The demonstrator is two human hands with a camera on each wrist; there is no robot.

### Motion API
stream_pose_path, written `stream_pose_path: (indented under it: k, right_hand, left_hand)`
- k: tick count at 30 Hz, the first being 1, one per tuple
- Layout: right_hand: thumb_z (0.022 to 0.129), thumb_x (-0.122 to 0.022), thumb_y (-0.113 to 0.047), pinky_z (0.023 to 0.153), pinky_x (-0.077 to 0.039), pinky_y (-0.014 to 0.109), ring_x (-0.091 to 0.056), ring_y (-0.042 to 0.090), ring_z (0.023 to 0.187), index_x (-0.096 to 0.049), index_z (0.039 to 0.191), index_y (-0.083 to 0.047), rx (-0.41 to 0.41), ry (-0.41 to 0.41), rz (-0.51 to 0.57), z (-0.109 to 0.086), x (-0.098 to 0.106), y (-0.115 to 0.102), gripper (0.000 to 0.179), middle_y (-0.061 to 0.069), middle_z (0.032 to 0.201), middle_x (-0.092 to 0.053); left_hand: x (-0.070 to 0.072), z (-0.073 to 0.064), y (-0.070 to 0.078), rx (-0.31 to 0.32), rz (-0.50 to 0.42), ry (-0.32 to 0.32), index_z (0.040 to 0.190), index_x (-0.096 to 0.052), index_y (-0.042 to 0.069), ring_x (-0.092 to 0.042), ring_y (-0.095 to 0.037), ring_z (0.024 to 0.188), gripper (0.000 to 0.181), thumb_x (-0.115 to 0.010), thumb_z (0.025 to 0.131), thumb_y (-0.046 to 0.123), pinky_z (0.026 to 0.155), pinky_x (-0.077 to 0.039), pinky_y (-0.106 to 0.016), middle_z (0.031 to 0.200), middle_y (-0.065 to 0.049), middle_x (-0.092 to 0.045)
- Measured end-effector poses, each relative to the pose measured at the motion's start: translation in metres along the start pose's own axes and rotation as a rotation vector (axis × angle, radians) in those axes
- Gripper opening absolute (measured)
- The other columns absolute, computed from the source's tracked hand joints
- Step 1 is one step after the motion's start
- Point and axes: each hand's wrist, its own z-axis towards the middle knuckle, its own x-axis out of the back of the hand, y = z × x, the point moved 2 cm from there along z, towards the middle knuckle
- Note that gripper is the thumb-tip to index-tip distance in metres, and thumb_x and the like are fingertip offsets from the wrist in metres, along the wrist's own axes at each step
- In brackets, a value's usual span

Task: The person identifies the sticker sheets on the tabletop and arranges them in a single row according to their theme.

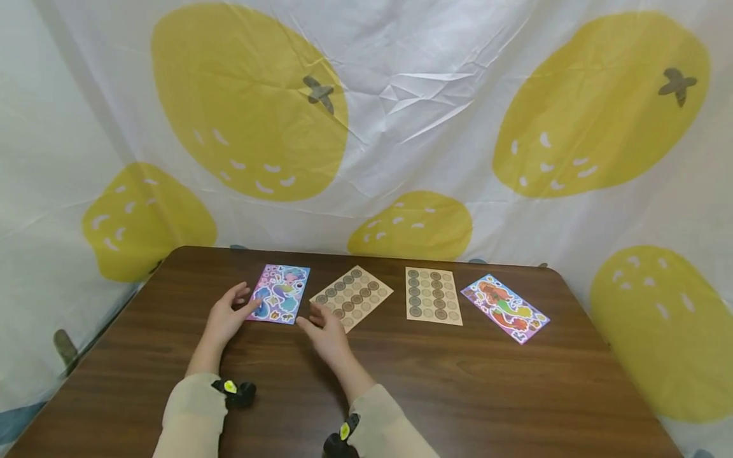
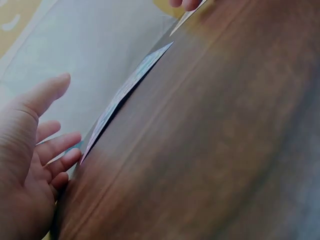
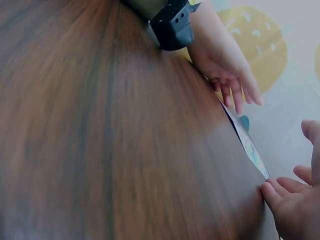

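Note:
A sticker sheet with a blue-and-purple mermaid design [image 1: 285, 295] lies on the table between both hands. My left hand [image 1: 226, 319] is at its left edge, fingers spread and thumb extended over the sheet. At the sheet's lower right corner is my right hand [image 1: 329, 337], its fingers relaxed and its thumb pointing towards that corner. The right fingers also overlap, in the head view, a tan sheet of round stickers [image 1: 362, 289]. In the left wrist view the mermaid sheet [image 2: 120, 100] appears edge-on beside the left fingers, slightly bent. Neither hand grips anything.
Farther right lie a second tan sheet of round stickers [image 1: 432, 295] and a tilted sticker sheet with a red-haired mermaid [image 1: 505, 308]. The brown wooden table [image 1: 487, 388] ends at a white curtain with yellow fruit prints [image 1: 424, 159]. A black wrist camera [image 1: 243, 394] sits on the left wrist.

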Motion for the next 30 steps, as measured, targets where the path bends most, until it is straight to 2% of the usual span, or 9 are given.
stream_pose_path:
  k: [8, 13, 21, 30]
  right_hand:
    - [0.091, -0.066, -0.015, 0.1, -0.041, 0.045, -0.047, 0.041, 0.123, -0.04, 0.138, 0.011, -0.045, -0.07, 0.1, 0.003, -0.008, -0.001, 0.06, 0.028, 0.139, -0.044]
    - [0.091, -0.065, -0.015, 0.103, -0.038, 0.044, -0.044, 0.04, 0.126, -0.035, 0.142, 0.009, -0.082, -0.104, 0.158, 0.006, -0.009, -0.001, 0.064, 0.03, 0.141, -0.039]
    - [0.092, -0.06, -0.013, 0.107, -0.031, 0.047, -0.034, 0.042, 0.132, -0.024, 0.147, 0.006, -0.134, -0.15, 0.299, 0.009, -0.01, -0.003, 0.068, 0.035, 0.144, -0.03]
    - [0.092, -0.06, -0.014, 0.108, -0.03, 0.047, -0.03, 0.039, 0.135, -0.019, 0.149, 0.003, -0.178, -0.184, 0.373, 0.01, -0.012, -0.002, 0.072, 0.035, 0.144, -0.03]
  left_hand:
    - [-0.001, 0.0, 0.003, 0.057, -0.047, -0.03, 0.146, -0.027, -0.006, -0.036, -0.038, 0.129, 0.075, -0.063, 0.093, 0.033, 0.108, -0.025, -0.052, 0.142, -0.023, -0.042]
    - [-0.002, 0.003, 0.002, 0.072, -0.076, -0.043, 0.148, -0.025, -0.004, -0.034, -0.038, 0.132, 0.077, -0.063, 0.093, 0.034, 0.109, -0.024, -0.051, 0.143, -0.023, -0.041]
    - [0.0, -0.003, 0.004, 0.063, -0.085, -0.09, 0.149, -0.021, -0.004, -0.029, -0.04, 0.135, 0.08, -0.063, 0.093, 0.034, 0.11, -0.021, -0.053, 0.145, -0.024, -0.037]
    - [-0.003, -0.003, 0.004, 0.062, -0.095, -0.1, 0.149, -0.02, -0.004, -0.03, -0.039, 0.134, 0.078, -0.062, 0.094, 0.032, 0.11, -0.021, -0.053, 0.145, -0.024, -0.038]
